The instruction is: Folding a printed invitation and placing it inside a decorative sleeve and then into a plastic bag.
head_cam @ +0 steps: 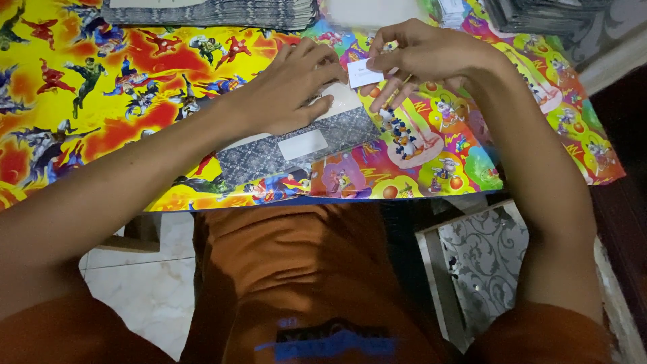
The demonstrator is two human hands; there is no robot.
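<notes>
A grey patterned envelope [283,154] with a white blank label lies on the colourful cartoon-print table cover [101,87]. My left hand [286,87] presses down on the envelope's upper part, fingers spread toward the right. My right hand [424,57] hovers just right of it and pinches a small white paper slip [364,73] between thumb and fingers. The two hands almost touch at the slip.
A stack of grey patterned envelopes [216,13] lies along the table's far edge, another dark stack [539,15] at the far right. The table's front edge runs above my orange-clad lap. A patterned grey panel [482,259] stands on the tiled floor to my right.
</notes>
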